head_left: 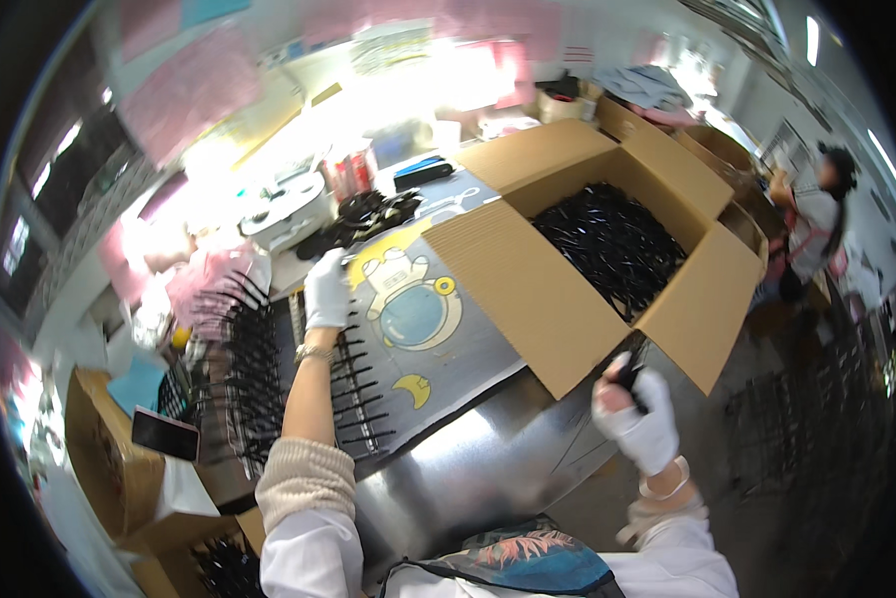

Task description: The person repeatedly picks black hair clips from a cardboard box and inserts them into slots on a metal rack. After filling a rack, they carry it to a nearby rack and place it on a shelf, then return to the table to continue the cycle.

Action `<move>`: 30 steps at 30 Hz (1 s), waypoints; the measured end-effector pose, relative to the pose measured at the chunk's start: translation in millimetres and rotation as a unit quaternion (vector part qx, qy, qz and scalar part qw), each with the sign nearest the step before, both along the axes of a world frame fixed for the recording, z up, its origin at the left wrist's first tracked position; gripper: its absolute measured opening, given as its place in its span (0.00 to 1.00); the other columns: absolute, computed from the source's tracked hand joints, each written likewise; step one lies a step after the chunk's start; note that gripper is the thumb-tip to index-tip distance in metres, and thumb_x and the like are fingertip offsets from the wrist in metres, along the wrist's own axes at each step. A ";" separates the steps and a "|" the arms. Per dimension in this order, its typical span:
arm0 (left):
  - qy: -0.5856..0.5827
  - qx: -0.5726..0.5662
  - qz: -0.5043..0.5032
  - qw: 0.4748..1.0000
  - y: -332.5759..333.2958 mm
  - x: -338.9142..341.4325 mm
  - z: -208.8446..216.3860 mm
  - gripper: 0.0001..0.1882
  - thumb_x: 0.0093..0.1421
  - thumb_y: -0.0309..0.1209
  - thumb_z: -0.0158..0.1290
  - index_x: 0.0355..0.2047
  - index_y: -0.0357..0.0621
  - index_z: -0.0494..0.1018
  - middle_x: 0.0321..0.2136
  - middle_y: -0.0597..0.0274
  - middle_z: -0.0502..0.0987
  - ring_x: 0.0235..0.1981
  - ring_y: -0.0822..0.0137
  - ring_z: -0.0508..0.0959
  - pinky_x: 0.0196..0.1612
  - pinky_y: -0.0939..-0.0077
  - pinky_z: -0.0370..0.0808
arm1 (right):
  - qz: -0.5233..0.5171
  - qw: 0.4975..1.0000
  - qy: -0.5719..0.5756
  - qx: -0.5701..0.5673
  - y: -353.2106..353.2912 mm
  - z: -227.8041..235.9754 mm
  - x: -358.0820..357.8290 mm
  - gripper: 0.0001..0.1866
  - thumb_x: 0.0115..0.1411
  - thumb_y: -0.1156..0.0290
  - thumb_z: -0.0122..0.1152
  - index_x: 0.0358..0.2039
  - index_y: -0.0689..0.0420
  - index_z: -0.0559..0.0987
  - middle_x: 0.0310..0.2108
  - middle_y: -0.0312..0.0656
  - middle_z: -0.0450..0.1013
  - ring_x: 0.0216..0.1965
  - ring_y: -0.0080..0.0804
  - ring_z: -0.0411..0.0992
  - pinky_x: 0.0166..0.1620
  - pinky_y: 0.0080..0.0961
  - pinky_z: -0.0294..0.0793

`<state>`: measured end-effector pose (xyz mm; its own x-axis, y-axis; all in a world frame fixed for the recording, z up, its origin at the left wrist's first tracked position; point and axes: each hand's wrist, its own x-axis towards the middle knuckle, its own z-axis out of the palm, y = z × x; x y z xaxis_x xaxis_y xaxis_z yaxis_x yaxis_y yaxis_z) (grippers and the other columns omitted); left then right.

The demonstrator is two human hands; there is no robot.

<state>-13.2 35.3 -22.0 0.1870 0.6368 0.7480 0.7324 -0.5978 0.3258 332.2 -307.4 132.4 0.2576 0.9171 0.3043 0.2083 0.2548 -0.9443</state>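
Note:
My left hand point(327, 290), in a white glove, is over the far end of a metal strip with black prongs point(360, 391). Its fingers look curled, but what they grip is hidden. Left of that strip stand more rows of thin black pieces point(249, 369). My right hand point(639, 419), in a white glove with bare fingertips, is closed around a small black piece point(628, 375), slightly blurred. It is just below the near corner of an open cardboard box point(513, 289). Many shiny black pieces point(612, 239) fill the box.
A grey mat with a cartoon astronaut point(438, 299) covers part of the metal table point(468, 458). Behind it are black gloves or cloth point(363, 219) and red cans point(350, 171). A phone point(165, 435) is at the left. Another person point(815, 214) works at far right.

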 end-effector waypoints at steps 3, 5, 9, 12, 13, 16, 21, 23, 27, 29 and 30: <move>-0.463 -0.049 0.105 0.879 4.7 -29.7 7.9 0.08 0.65 0.27 0.52 0.40 0.33 0.74 0.26 0.55 0.77 0.24 0.60 0.75 0.29 0.64 0.75 | -0.095 0.970 -0.208 0.077 19.6 38.9 41.7 0.15 0.60 0.65 0.71 0.35 0.60 0.73 0.18 0.39 0.70 0.19 0.31 0.73 0.25 0.27 0.72; -0.709 -0.114 0.220 0.661 -5.3 -40.6 20.4 0.11 0.68 0.31 0.52 0.47 0.39 0.69 0.14 0.67 0.63 0.10 0.72 0.61 0.11 0.75 0.58 | -0.180 0.847 -0.466 0.181 65.8 53.8 61.0 0.15 0.57 0.65 0.71 0.36 0.59 0.75 0.18 0.48 0.72 0.19 0.52 0.72 0.23 0.38 0.72; -0.605 -0.103 0.057 0.787 -61.9 -3.2 54.3 0.31 0.69 0.32 0.52 0.69 0.37 0.56 0.32 0.58 0.76 0.20 0.66 0.70 0.20 0.71 0.70 | -0.219 0.764 -0.605 0.037 156.6 67.5 75.6 0.27 0.53 0.52 0.72 0.46 0.57 0.77 0.38 0.47 0.79 0.39 0.43 0.79 0.40 0.41 0.78; -0.268 0.021 0.078 0.960 -133.2 31.3 91.6 0.08 0.66 0.27 0.54 0.41 0.34 0.72 0.31 0.59 0.77 0.24 0.69 0.69 0.30 0.73 0.73 | -0.188 0.740 -0.630 0.141 152.2 61.2 55.0 0.37 0.48 0.59 0.76 0.56 0.61 0.74 0.57 0.47 0.69 0.58 0.46 0.68 0.59 0.41 0.68; -0.238 -0.015 0.027 0.971 -173.6 40.7 95.8 0.02 0.60 0.21 0.55 0.31 0.36 0.73 0.29 0.52 0.77 0.26 0.60 0.75 0.35 0.69 0.74 | -0.138 0.745 -0.598 0.263 139.8 56.1 40.7 0.37 0.46 0.64 0.76 0.57 0.61 0.72 0.55 0.49 0.71 0.56 0.49 0.70 0.58 0.41 0.69; -0.007 -0.035 -0.086 0.996 -275.6 27.1 102.0 0.12 0.45 0.21 0.61 0.32 0.43 0.75 0.27 0.58 0.78 0.29 0.53 0.79 0.33 0.63 0.74 | 0.076 0.816 -0.514 0.252 78.3 17.0 -20.8 0.27 0.45 0.71 0.73 0.47 0.59 0.76 0.50 0.49 0.75 0.49 0.51 0.73 0.51 0.43 0.73; 0.036 -0.069 0.184 0.980 -437.3 -81.4 60.9 0.10 0.47 0.29 0.65 0.30 0.47 0.76 0.25 0.60 0.78 0.27 0.56 0.79 0.32 0.61 0.74 | 0.326 0.822 -0.424 0.194 -2.8 -81.8 -111.4 0.13 0.44 0.73 0.71 0.32 0.56 0.80 0.43 0.44 0.78 0.42 0.47 0.76 0.45 0.42 0.75; 0.055 -0.100 0.343 0.932 -494.3 -135.8 57.1 0.09 0.48 0.29 0.64 0.30 0.46 0.76 0.23 0.59 0.76 0.25 0.55 0.78 0.31 0.59 0.75 | 0.347 0.824 -0.408 0.187 -15.3 -108.1 -129.4 0.13 0.45 0.73 0.71 0.33 0.55 0.80 0.42 0.42 0.78 0.41 0.46 0.76 0.44 0.41 0.75; 0.247 -0.256 0.560 0.748 -552.1 -205.0 67.9 0.46 0.43 0.51 0.68 0.56 0.33 0.69 0.54 0.45 0.72 0.56 0.46 0.70 0.59 0.49 0.66 | 0.371 0.830 -0.373 0.186 -17.4 -122.5 -170.9 0.16 0.45 0.73 0.72 0.36 0.54 0.81 0.44 0.43 0.77 0.44 0.45 0.76 0.47 0.39 0.75; 0.234 -0.260 0.547 0.760 -548.6 -204.8 66.4 0.53 0.46 0.57 0.66 0.62 0.28 0.63 0.64 0.42 0.63 0.66 0.44 0.61 0.66 0.48 0.58 | 0.303 0.862 -0.341 0.219 -2.6 -118.7 -200.3 0.22 0.44 0.73 0.73 0.42 0.56 0.79 0.47 0.44 0.75 0.48 0.45 0.74 0.52 0.39 0.74; 0.188 -0.126 0.479 0.848 -537.9 -198.2 62.8 0.55 0.50 0.59 0.63 0.65 0.29 0.59 0.65 0.39 0.62 0.66 0.43 0.62 0.67 0.51 0.59 | 0.255 0.861 -0.373 0.233 6.0 -117.5 -216.3 0.25 0.43 0.73 0.74 0.45 0.57 0.78 0.49 0.44 0.75 0.51 0.45 0.73 0.55 0.40 0.71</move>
<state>-211.4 -502.6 40.8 -0.3111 0.7617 0.5684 0.9234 0.3838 -0.0090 115.8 -301.4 14.9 -0.5700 0.5857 0.5763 0.4609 0.8085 -0.3659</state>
